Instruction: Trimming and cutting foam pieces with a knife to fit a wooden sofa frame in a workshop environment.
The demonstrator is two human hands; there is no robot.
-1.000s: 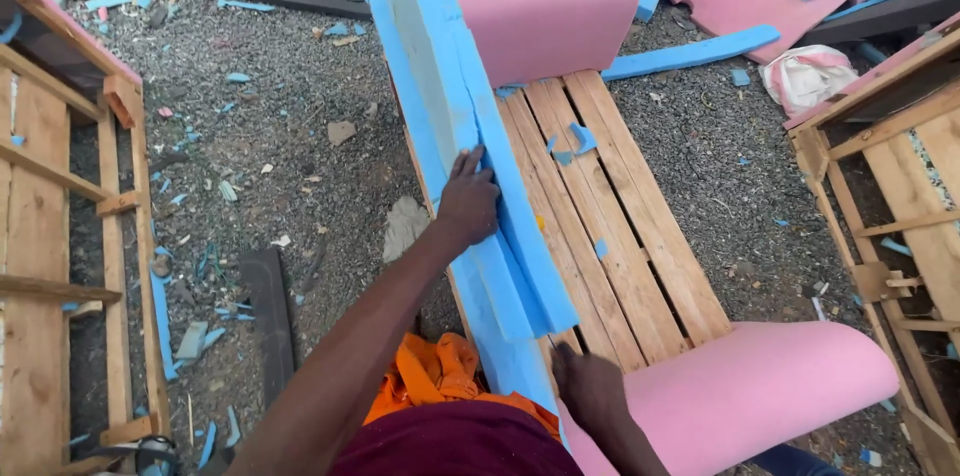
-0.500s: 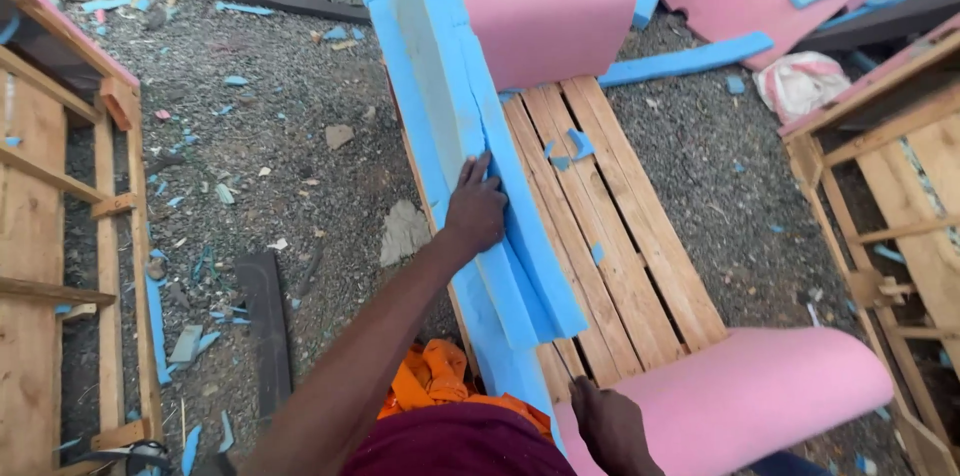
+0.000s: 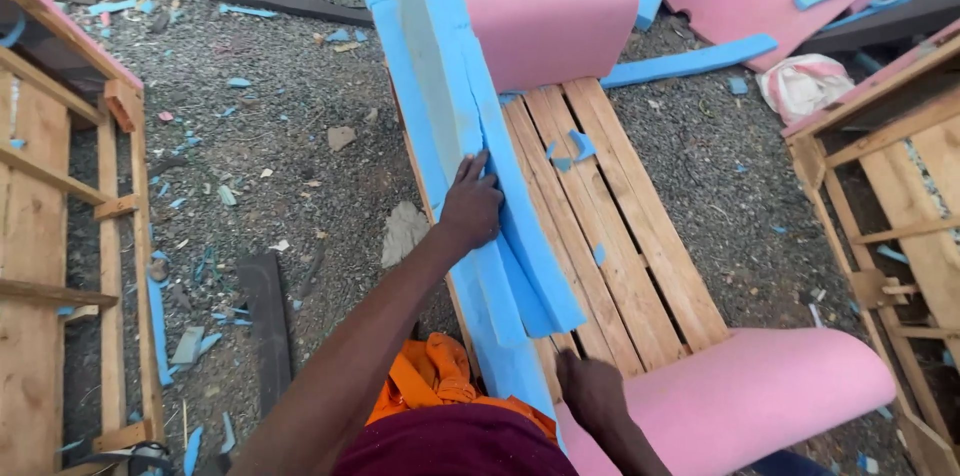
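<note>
Ground: grey gravel lying littered with blue foam scraps.
Left: bare wooden frame standing.
Right: another wooden frame standing.
Light: daylight falling evenly.

A long blue foam strip stands on edge along the left side of a wooden slatted frame, running away from the person. The left hand presses flat against the strip's side about halfway along, fingers spread upward. The right hand rests low at the near end of the frame, touching the foam's base just beside a pink foam cushion that curls over the near end. Another pink cushion covers the far end. Small blue scraps lie on the slats. The frame sits on gravel ground littered with blue offcuts. Wooden frames stand at both sides.
</note>
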